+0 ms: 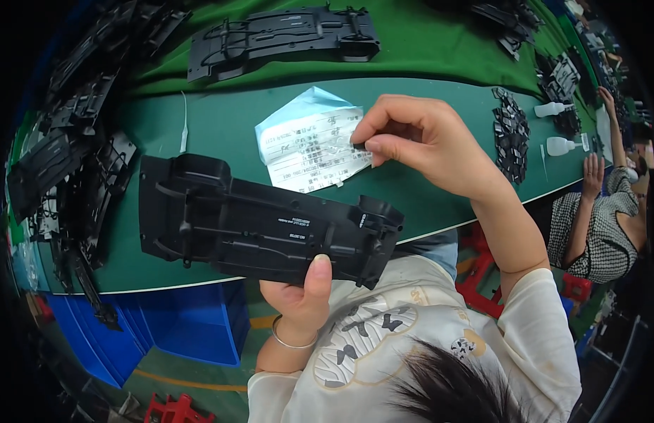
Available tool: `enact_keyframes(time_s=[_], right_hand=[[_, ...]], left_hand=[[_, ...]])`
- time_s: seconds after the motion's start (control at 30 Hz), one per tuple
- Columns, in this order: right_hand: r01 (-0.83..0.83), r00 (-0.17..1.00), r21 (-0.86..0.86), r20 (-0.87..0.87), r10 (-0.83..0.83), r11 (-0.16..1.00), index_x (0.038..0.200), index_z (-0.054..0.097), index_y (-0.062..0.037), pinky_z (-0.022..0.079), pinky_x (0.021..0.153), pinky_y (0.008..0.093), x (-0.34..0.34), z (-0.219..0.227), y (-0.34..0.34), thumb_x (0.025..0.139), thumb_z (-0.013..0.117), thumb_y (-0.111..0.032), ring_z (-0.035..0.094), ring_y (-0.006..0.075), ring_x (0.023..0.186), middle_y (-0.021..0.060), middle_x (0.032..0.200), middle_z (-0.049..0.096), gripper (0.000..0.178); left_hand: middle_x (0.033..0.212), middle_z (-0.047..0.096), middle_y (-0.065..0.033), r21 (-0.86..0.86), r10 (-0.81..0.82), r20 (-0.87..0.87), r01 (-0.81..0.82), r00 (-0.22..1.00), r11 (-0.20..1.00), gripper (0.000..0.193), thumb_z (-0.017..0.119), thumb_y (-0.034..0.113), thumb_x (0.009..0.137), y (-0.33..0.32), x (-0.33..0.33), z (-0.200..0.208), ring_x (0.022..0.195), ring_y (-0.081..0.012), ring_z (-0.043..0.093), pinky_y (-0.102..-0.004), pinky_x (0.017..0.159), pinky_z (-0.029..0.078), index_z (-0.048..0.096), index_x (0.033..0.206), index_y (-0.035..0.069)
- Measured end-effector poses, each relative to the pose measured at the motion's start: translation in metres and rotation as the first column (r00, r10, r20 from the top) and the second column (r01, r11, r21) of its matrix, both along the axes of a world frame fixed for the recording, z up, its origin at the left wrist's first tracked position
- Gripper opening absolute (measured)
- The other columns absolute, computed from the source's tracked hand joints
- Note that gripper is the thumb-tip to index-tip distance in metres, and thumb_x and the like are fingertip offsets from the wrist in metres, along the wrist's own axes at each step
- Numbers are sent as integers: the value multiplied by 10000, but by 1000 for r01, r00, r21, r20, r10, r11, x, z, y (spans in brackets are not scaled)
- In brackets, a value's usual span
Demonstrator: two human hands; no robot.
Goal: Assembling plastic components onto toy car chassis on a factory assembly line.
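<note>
My left hand [304,299] grips a black plastic toy car chassis [270,225] by its near edge, thumb on top and the fingers hidden beneath. Its underside, with moulded axles and wheel arches, faces up, tilted over the table's near side. Above a printed paper sheet [306,155] with handwriting, my right hand [418,137] closes thumb and forefinger in a pinch. A small black part [358,146] shows at those fingertips; its exact shape is too small to tell. Under the sheet lies a light blue paper or cloth [293,106].
Another black chassis [285,35] lies on green cloth at the back. Black chassis [73,162] are heaped at the left. Small black parts [510,134] and white squeeze bottles [563,146] lie at right. Blue bins [189,324] stand below the table edge. A co-worker [595,225] sits at right.
</note>
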State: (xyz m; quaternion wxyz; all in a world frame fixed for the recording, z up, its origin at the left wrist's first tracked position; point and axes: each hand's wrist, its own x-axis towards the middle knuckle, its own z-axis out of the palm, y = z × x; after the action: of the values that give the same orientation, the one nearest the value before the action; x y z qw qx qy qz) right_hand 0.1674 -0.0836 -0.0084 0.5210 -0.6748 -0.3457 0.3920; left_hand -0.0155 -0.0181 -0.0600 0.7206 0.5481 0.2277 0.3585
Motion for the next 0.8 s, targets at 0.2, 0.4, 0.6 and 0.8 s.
enact_keyframes(time_s=[0.2,0.4,0.6,0.8], right_hand=[[11,972,-128,233,20,992,786,529,22,404,535,175,-3,-2,14,721,528,8,478,55,585,15,702,529,66],[10,879,-103,476,40,995,749,536,25,400,520,190,-5,-6,19,706,542,2,477,71,575,29,702,539,50],[-43,741,-88,665,91,995,775,543,14,407,527,222,-7,-9,24,681,553,2,518,146,590,72,703,541,95],[-56,692,-69,717,89,996,770,542,15,418,534,247,-9,-10,27,671,558,4,535,186,620,87,708,541,101]], left_hand=[[914,489,-88,78,-53,40,50,998,996,395,547,116,676,4,-6,-9,813,-156,498,-273,716,435,404,1018,-21],[910,486,-69,111,-77,82,68,994,991,375,562,135,674,5,-7,-11,803,-140,490,-257,711,422,418,991,-3],[896,485,-59,118,-69,67,61,995,991,340,569,140,672,6,-6,-9,788,-130,478,-246,718,405,433,954,7],[878,487,-54,119,-90,87,80,992,990,317,565,130,674,8,-6,-8,777,-123,477,-242,716,400,441,941,11]])
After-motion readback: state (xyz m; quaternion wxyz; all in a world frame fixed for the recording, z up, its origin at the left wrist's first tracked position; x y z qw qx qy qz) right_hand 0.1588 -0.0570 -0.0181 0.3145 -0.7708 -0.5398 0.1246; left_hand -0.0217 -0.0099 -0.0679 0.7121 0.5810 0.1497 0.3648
